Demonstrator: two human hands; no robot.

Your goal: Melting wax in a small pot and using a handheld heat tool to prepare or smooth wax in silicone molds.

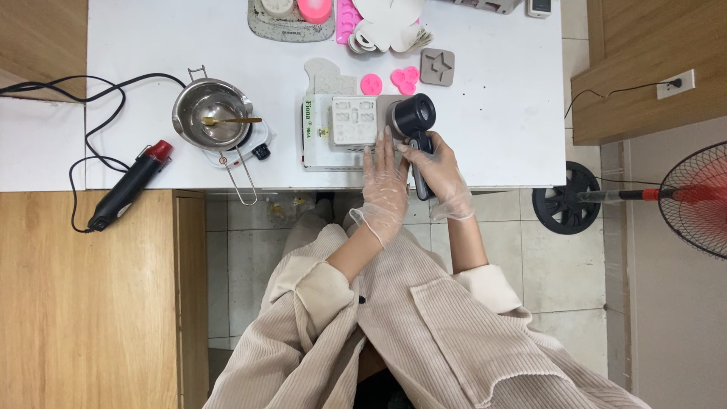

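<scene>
My right hand (441,176), in a clear glove, grips the handle of a dark hand-held blower (413,117) whose round head rests next to a white mould (354,120). That mould sits on a white box (316,148) near the table's front edge. My left hand (385,184), also gloved, lies flat with its fingertips touching the box just below the mould and beside the blower's handle.
A steel pot with a gold spoon (210,113) stands on a small hotplate at the left. A black heat gun (129,185) with a red tip lies on the table's left corner, cable trailing. Pink wax shapes (405,78), a grey star mould (438,66) and a tray (291,23) lie farther back. A fan (700,198) stands at the right.
</scene>
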